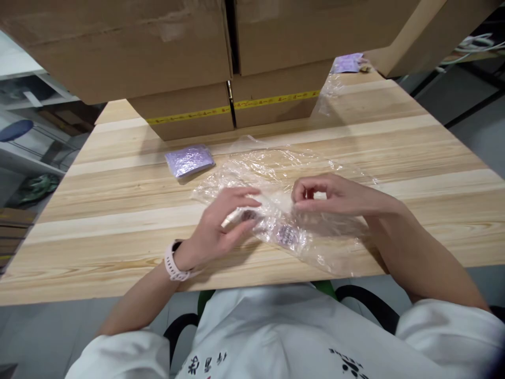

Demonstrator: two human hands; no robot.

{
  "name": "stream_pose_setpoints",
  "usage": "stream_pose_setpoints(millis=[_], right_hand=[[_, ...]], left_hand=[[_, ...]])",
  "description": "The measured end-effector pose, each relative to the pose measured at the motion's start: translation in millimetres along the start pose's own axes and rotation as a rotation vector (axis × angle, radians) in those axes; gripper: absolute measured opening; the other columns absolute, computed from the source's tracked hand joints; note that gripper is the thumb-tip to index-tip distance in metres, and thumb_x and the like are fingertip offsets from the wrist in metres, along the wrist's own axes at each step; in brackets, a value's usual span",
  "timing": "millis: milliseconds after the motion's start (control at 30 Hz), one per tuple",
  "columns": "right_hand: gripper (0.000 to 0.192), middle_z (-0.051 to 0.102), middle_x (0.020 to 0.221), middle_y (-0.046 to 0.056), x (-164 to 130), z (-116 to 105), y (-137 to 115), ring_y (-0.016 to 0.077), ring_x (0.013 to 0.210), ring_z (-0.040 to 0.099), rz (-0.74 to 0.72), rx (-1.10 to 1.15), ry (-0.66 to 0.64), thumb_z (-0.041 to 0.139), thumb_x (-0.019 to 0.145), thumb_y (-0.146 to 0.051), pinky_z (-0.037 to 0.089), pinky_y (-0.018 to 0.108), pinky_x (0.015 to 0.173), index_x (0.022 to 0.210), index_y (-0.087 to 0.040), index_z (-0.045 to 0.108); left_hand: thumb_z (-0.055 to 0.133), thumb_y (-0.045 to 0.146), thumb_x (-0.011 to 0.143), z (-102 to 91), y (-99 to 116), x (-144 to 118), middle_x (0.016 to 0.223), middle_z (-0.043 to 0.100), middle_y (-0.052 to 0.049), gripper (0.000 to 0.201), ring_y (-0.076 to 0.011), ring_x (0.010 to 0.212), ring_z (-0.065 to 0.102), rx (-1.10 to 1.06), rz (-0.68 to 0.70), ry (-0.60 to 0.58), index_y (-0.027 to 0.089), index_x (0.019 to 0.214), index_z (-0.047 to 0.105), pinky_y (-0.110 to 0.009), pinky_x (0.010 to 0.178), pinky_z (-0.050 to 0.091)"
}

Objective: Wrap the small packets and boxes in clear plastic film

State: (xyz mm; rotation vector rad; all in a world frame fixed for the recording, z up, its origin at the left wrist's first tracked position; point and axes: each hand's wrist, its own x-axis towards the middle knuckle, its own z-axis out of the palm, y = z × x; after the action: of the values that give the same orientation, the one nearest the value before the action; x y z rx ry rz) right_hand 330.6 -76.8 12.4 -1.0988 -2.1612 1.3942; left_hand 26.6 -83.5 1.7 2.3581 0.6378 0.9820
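A crumpled sheet of clear plastic (268,163) is spread on the wooden table in front of me. My left hand (231,218) rests over its left part, fingers and thumb apart. A small dark patch shows in the gap, too unclear to name. My right hand (319,195) has its thumb and fingers pinched together on the plastic. A round purple label with white print (288,235) lies on or under the film, between and below my hands. Beyond my left hand sits a flat purple packet in shiny clear wrap (190,160).
Stacked cardboard boxes (189,105) with yellow tape stand along the back of the table (98,210). Another purple packet (347,63) lies at the back right beside more clear plastic. A blue stool (16,130) and shelves are off to the left.
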Motion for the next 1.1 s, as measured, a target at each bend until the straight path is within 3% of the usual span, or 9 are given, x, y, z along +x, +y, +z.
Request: stream_pose_setpoints(millis=[67, 133, 267, 333, 433, 567, 733, 867, 1100], right_hand=[[0.021, 0.072, 0.109, 0.006, -2.4, 10.4, -18.0, 0.0197, 0.095, 0.065, -0.153, 0.104, -0.172, 0.059, 0.101, -0.040, 0.050, 0.032, 0.085, 0.094, -0.022, 0.066], [0.019, 0.072, 0.121, 0.009, -2.0, 25.4, -33.5, 0.0196, 0.107, 0.066, -0.288, 0.185, -0.357, 0.055, 0.103, -0.033, 0.050, 0.033, 0.095, 0.102, -0.020, 0.068], [0.023, 0.075, 0.120, 0.008, 0.8, 44.4, -45.3, 0.0191, 0.113, 0.070, -0.301, 0.264, -0.605, 0.055, 0.103, -0.024, 0.051, 0.031, 0.099, 0.116, -0.024, 0.074], [0.028, 0.076, 0.119, 0.007, 1.3, 43.0, -41.4, 0.0201, 0.109, 0.073, -0.216, 0.245, -0.597, 0.053, 0.104, -0.025, 0.053, 0.030, 0.093, 0.121, -0.026, 0.075], [0.029, 0.077, 0.108, 0.006, 2.3, 36.3, -29.4, 0.0200, 0.094, 0.072, -0.095, 0.072, -0.370, 0.050, 0.105, -0.032, 0.051, 0.031, 0.081, 0.115, -0.024, 0.077], [0.021, 0.072, 0.104, 0.005, 5.7, 38.0, -16.0, 0.0211, 0.090, 0.064, 0.015, -0.275, -0.101, 0.059, 0.098, -0.039, 0.042, 0.032, 0.078, 0.101, -0.025, 0.075], [0.032, 0.063, 0.107, 0.006, 8.1, 49.7, -10.7, 0.0237, 0.091, 0.057, 0.092, -0.467, -0.130, 0.065, 0.093, -0.052, 0.035, 0.031, 0.071, 0.111, -0.027, 0.066], [0.029, 0.060, 0.109, 0.005, 6.2, 56.3, -8.8, 0.0229, 0.091, 0.055, 0.080, -0.505, -0.153, 0.064, 0.093, -0.044, 0.033, 0.031, 0.071, 0.116, -0.028, 0.061], [0.045, 0.068, 0.110, 0.004, 9.0, 56.3, -6.7, 0.0221, 0.095, 0.061, 0.025, -0.244, -0.121, 0.056, 0.090, -0.019, 0.044, 0.034, 0.080, 0.133, -0.032, 0.061]], left_hand=[[0.071, 0.031, 0.095, -12.6, 5.3, 5.6, 0.150, 0.057, -0.013, 0.045, -0.0299, 0.144, 0.049, 0.105, 0.038, 0.035, 0.025, 0.137, 0.058, -0.054, 0.119, 0.040], [0.072, 0.039, 0.094, -18.4, 11.8, 7.6, 0.157, 0.051, -0.014, 0.052, -0.0328, 0.153, 0.036, 0.160, 0.079, -0.088, 0.026, 0.142, 0.055, -0.059, 0.126, 0.026], [0.054, 0.030, 0.104, -17.4, 21.7, -4.0, 0.110, 0.076, -0.003, 0.020, -0.0225, 0.115, 0.066, 0.165, 0.062, -0.510, 0.028, 0.113, 0.071, -0.059, 0.129, 0.009], [0.050, 0.025, 0.105, -22.0, 24.3, -14.9, 0.084, 0.075, 0.000, 0.024, -0.0185, 0.089, 0.068, 0.172, 0.000, -0.662, 0.026, 0.097, 0.073, -0.056, 0.127, 0.017], [0.061, 0.037, 0.102, -41.3, 27.7, -27.5, 0.081, 0.075, 0.000, 0.017, -0.0190, 0.082, 0.069, 0.070, -0.074, -0.750, 0.027, 0.095, 0.073, -0.045, 0.112, 0.041], [0.059, 0.043, 0.103, -60.8, 26.7, -26.7, 0.087, 0.078, -0.001, 0.025, -0.0169, 0.080, 0.071, -0.022, -0.206, -0.653, 0.026, 0.093, 0.075, -0.030, 0.080, 0.053], [0.059, 0.034, 0.102, -30.9, -2.3, -15.6, 0.112, 0.074, -0.010, 0.023, -0.0222, 0.099, 0.067, 0.262, -0.276, -0.330, 0.018, 0.117, 0.068, -0.033, 0.079, 0.054], [0.069, 0.025, 0.092, 2.1, -19.6, -10.9, 0.128, 0.065, -0.013, 0.042, -0.0280, 0.114, 0.058, 0.405, -0.210, -0.403, 0.018, 0.132, 0.057, -0.039, 0.086, 0.053], [0.064, 0.036, 0.096, 6.9, -19.9, -2.1, 0.099, 0.065, -0.010, 0.021, -0.0242, 0.090, 0.060, 0.399, -0.305, -0.433, 0.016, 0.100, 0.067, -0.036, 0.074, 0.048]])
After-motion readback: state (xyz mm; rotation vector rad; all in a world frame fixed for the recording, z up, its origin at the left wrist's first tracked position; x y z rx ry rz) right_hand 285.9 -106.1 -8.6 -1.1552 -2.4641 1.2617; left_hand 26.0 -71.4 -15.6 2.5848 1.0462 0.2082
